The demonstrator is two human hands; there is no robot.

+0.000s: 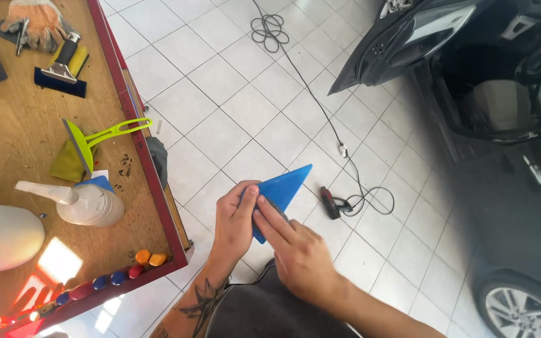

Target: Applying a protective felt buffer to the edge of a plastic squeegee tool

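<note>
A flat blue triangular plastic scraper (pixel 285 186) points up and to the right over the tiled floor. My left hand (pixel 234 222) grips its lower left part, thumb on top. My right hand (pixel 295 250) lies over its lower edge, with fingers pressed flat on the blue surface, and seems to hold a small dark piece against it.
A wooden workbench (pixel 14 131) with a red rim stands at the left, carrying a lime-green squeegee (pixel 95 134), a spray bottle (pixel 82 201), a blue squeegee (pixel 62 72) and gloves (pixel 32 22). A cable (pixel 320 109) and a dark tool (pixel 332 202) lie on the tiles. A dark car (pixel 502 125) with an open door is at the right.
</note>
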